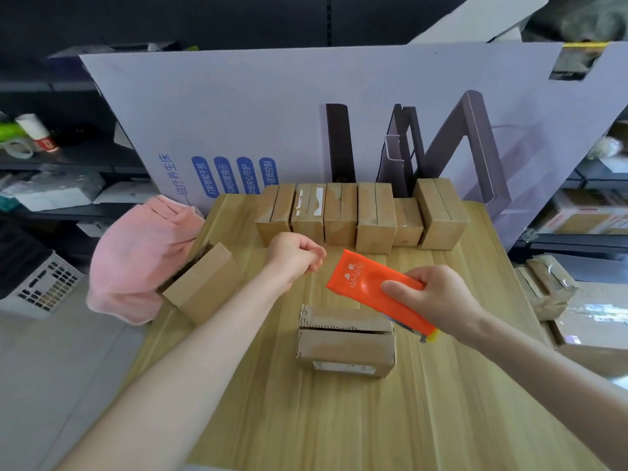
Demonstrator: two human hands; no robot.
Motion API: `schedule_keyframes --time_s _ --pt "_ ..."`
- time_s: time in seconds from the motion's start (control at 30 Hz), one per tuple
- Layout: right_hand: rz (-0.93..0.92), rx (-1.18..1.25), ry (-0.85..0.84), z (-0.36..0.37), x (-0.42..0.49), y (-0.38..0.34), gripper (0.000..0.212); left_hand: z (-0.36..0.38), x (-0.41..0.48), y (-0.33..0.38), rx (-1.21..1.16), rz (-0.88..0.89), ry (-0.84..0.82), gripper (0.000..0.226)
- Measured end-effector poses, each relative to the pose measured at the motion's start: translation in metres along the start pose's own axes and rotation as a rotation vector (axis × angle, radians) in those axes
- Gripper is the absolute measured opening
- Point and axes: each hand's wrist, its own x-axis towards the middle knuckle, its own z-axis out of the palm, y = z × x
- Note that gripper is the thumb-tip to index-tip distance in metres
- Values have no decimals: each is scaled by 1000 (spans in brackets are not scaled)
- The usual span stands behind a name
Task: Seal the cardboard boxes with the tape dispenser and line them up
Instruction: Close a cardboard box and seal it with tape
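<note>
My right hand [438,295] grips an orange tape dispenser [363,280] tilted above the table, its yellow end low at the right. Just below it a small cardboard box [346,345] lies in the middle of the wooden table [306,419], its top flaps not quite flush. My left hand [294,254] hovers in the air with curled fingers; whether they pinch a strip of clear tape I cannot tell. Several cardboard boxes [360,214] stand side by side in a row along the table's far edge. Another box [204,283] stands slanted at the left edge.
A pink cloth [136,253] hangs off the table's left side. A large white printed carton [339,124] stands upright behind the row. Dark shelves with clutter flank both sides, a white crate [37,283] sits on the floor left, taped parcels [547,288] at right.
</note>
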Motion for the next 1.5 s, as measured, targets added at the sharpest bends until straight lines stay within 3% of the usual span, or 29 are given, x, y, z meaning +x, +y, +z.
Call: schedule_keyframes --time_s 0.17,0.47,0.83,1.03,1.23,1.37,1.43,1.5 --pt "149 -92 -22 -26 -5 33 26 -47 11 -66 4 -156 177 14" --pt "231 -669 -155 -19 23 54 36 -13 -14 -144 -119 -326 127 12" --pt "226 -946 -182 10 59 65 40 14 -5 -178 -142 -404 157 15" --pt "224 -1037 -181 24 71 70 42 35 -5 -192 -80 -418 168 18" --pt "228 -1060 -165 30 77 65 41 59 -5 -190 207 -341 101 26" --pt "240 -1048 -176 28 77 64 42 59 -5 -186 375 -384 64 39" --pt "239 -1034 -173 28 76 65 42 56 -6 -187 416 -445 115 49" --pt "239 -1028 -167 27 74 67 42 58 -11 -185 317 -387 224 46"
